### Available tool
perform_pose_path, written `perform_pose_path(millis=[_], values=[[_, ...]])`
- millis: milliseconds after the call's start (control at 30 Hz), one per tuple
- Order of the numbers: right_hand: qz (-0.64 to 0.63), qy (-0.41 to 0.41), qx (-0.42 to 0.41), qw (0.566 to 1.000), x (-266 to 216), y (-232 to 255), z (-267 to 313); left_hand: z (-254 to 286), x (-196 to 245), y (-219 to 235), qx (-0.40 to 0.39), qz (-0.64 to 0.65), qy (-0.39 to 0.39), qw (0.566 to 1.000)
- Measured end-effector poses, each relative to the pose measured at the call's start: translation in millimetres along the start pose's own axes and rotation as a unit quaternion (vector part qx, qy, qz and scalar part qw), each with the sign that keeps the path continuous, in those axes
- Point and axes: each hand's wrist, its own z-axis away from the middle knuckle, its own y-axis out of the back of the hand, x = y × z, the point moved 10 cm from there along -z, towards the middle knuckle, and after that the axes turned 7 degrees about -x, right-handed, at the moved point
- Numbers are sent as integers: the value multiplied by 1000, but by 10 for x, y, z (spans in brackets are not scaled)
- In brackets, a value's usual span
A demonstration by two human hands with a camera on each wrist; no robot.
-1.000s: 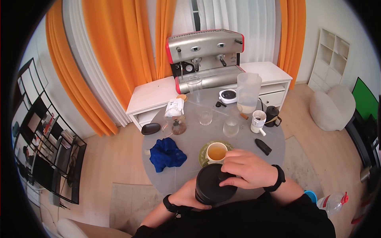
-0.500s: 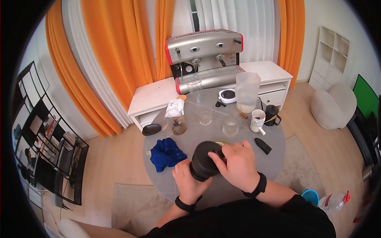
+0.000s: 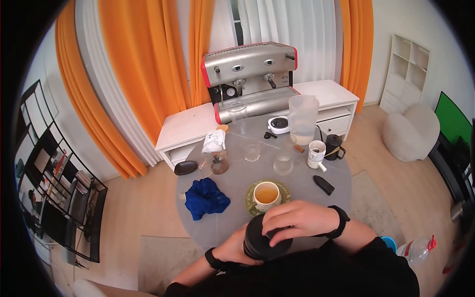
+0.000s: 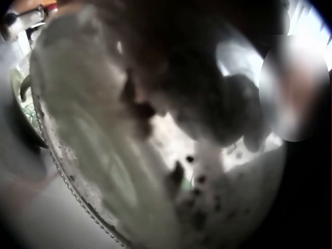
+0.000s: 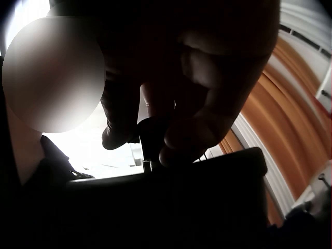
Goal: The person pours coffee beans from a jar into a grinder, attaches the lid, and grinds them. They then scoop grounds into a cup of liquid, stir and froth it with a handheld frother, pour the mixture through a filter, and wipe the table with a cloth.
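Note:
My left hand grips the side of a black canister with a round flat top, held close to my body over the table's near edge. On top of it, my right hand pinches a small dark knob between thumb and fingers. The right wrist view is mostly in shadow. A blurred clear curved surface with dark specks fills the left wrist view. Just beyond the canister, a cup of amber liquid stands on a green patterned saucer.
A blue cloth lies left on the grey round table. Behind stand glasses, a glass server, a tall clear pitcher, a white dripper and a black kettle. An espresso machine stands at the back.
Both hands moved the canister forward over the cup and saucer, then drew it back toward my body. The cup shows again. My right hand keeps its hold on the knob.

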Motion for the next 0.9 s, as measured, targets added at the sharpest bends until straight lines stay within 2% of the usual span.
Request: perform_pose_path(millis=[67,100,167,200,233,300,367,433,500,567,600,667,700,733,767,800,833,900], values=[[105,-52,62,991,-5,76,1,-17,95,42,36,8,-12,999],[107,-52,63,991,-11,78,-5,-30,65,37,36,7,-13,999],[220,-86,119,964,3,174,32,11,81,226,147,-98,-26,984],[258,-90,131,953,4,198,29,44,218,294,209,-182,-64,959],[255,-90,133,953,-20,217,12,26,277,303,208,-183,-61,959],[303,-154,122,933,-2,243,11,102,510,365,285,-361,-39,887],[312,-168,141,924,0,207,-18,120,557,335,314,-369,-50,873],[359,-209,213,884,60,270,21,232,665,365,397,-417,-63,815],[330,-181,234,897,113,294,30,245,627,349,405,-430,-49,806],[332,-234,215,888,189,316,37,253,626,330,423,-443,-48,789],[334,-231,215,888,94,374,23,273,628,327,425,-444,-50,787],[203,-341,93,913,190,332,32,220,443,323,355,-327,-35,875],[202,-341,93,913,228,353,47,233,438,343,355,-326,-34,875],[198,-181,112,957,11,344,-74,140,370,291,280,-245,-56,926],[190,-16,128,973,-262,343,-87,71,324,205,201,-160,-76,963],[104,-24,-15,994,-171,145,-77,70,161,111,140,-68,-22,988],[54,-6,-57,997,-164,59,-57,80,176,106,139,-68,-23,988],[51,10,-66,996,-209,67,-39,51,185,7,87,-68,-21,994]])
